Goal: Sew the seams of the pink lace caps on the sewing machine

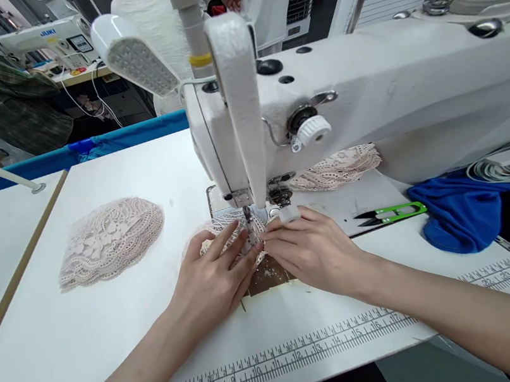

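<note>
Above a white surface [198, 359], left hand [213, 277], grip wide, and right hand [316, 249], grip unclear, are touching lace [257, 224] beneath a sewing machine [363, 79].

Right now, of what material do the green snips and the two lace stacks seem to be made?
Green snips: the handle looks like glossy plastic, being evenly bright green; the dark, pointed blades are probably metal.

Lace stacks: thin, matte textile, shown by openwork holes and scalloped edges; cotton or synthetic, I cannot tell.
</note>
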The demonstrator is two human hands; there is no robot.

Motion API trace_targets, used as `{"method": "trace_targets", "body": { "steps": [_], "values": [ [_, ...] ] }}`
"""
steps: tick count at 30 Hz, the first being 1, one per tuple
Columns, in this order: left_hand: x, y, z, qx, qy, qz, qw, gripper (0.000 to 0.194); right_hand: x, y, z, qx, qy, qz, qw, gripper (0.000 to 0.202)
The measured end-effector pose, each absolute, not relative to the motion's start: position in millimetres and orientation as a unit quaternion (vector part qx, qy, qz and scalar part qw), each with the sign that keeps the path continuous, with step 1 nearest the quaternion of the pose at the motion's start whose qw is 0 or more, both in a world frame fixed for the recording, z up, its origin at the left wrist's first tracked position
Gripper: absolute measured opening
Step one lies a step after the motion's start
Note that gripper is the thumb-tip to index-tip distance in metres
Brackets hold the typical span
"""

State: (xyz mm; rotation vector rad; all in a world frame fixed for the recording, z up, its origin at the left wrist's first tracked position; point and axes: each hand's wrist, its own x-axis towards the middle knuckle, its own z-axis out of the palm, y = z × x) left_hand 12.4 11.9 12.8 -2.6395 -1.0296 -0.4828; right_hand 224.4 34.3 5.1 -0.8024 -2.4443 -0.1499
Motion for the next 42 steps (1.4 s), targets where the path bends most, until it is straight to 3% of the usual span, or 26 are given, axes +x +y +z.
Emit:
{"method": "trace_targets", "body": {
  "steps": [18, 42],
  "values": [
    [5.0, 35.5, 11.9, -0.907, -0.362, -0.16, 0.143, 0.029, 220.9, 49.8, 1.9, -0.309, -0.906, -0.128, 0.26, 0.022],
    [8.9, 13.7, 14.1, -0.904, -0.371, -0.186, 0.103, 0.031, 223.4, 45.1, 2.1, -0.294, -0.913, -0.117, 0.258, 0.021]
  ]
}}
